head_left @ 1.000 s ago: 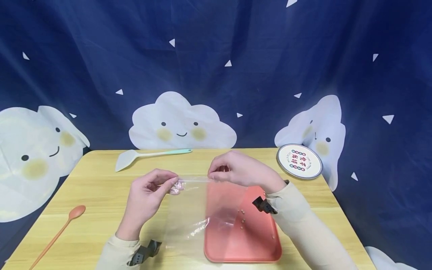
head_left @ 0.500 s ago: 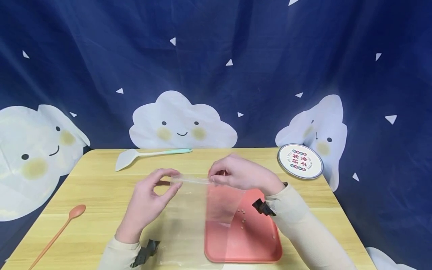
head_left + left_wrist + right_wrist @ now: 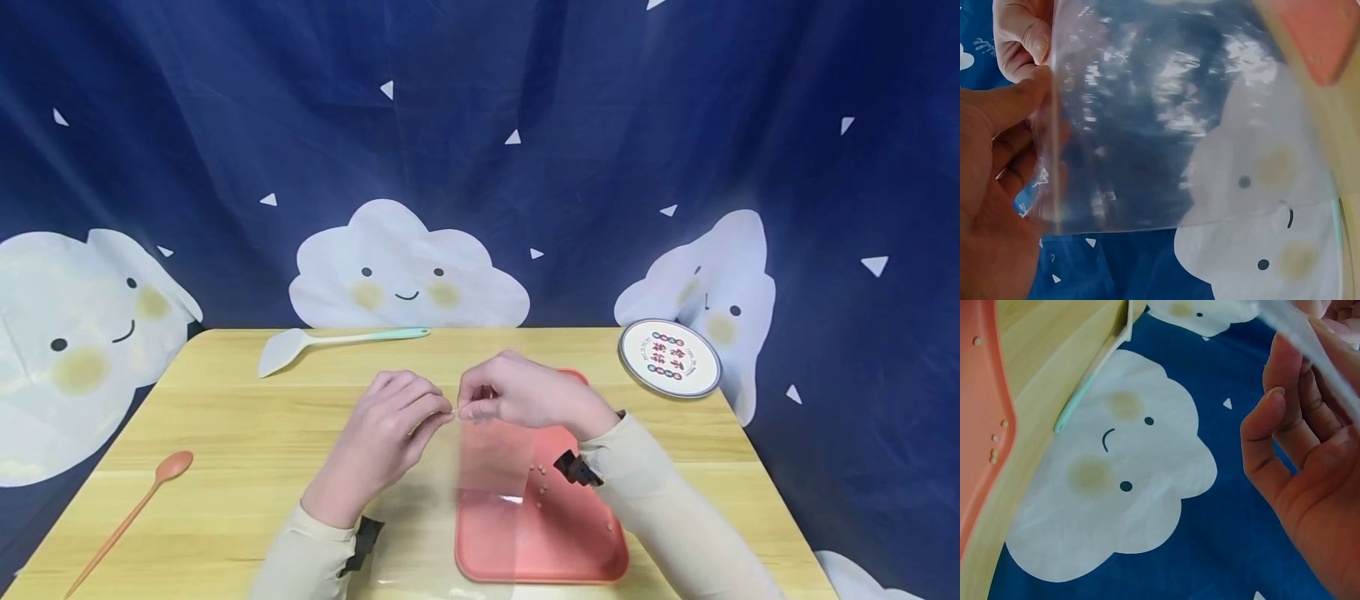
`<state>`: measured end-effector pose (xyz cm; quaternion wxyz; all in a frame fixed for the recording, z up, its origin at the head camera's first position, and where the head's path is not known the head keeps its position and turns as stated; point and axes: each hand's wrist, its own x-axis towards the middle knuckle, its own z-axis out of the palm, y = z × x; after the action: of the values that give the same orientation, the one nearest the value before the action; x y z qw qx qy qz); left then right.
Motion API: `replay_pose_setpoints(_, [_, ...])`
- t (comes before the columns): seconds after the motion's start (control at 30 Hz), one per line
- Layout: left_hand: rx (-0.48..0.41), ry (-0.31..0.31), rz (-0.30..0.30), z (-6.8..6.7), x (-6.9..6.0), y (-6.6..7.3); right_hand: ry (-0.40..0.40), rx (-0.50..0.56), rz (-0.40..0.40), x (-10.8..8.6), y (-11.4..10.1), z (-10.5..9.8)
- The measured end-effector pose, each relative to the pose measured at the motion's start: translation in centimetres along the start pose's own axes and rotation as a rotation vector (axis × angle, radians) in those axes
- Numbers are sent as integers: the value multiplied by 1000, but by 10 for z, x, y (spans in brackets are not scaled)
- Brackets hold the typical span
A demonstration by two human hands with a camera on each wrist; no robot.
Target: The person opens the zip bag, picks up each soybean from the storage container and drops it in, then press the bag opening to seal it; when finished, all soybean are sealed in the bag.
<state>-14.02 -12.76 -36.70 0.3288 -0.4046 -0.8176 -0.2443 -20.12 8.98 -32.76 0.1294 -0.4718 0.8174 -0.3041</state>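
A clear zip-lock bag (image 3: 1147,137) hangs from both hands, its zip strip along the top edge. My left hand (image 3: 386,437) pinches that edge near the middle, thumb and fingers meeting close beside the other hand. My right hand (image 3: 528,396) grips the same edge just to the right, fingers curled; the right wrist view also shows it at the film. Through the bag shows part of a coral-red tray (image 3: 570,533) on the table. Several small round beige bits (image 3: 542,490) lie in the tray.
A white spatula with a mint handle (image 3: 337,339) lies along the table's back edge. An orange spoon (image 3: 142,512) rests at the left. A round white plate with red lettering (image 3: 670,358) sits at the back right. A blue cloud-patterned curtain (image 3: 480,150) hangs behind the table.
My left hand has moved right along the bag's top edge, from the left corner to beside my right hand. It loosened midway and pinches again now. The right hand stays nearly in place.
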Motion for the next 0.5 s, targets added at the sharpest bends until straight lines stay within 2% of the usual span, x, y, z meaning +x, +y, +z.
replay_pose_setpoints(0.17, [19,-1,10,2,-1,1,-4,36,12,-2,2,-2])
replay_pose_setpoints(0.4, [3,101,95,6,-2,1,-44,37,-10,-3,6,-5])
replay_pose_setpoints(0.5, [-6,118,107,8,-3,1,-65,62,-1,-3,6,-5])
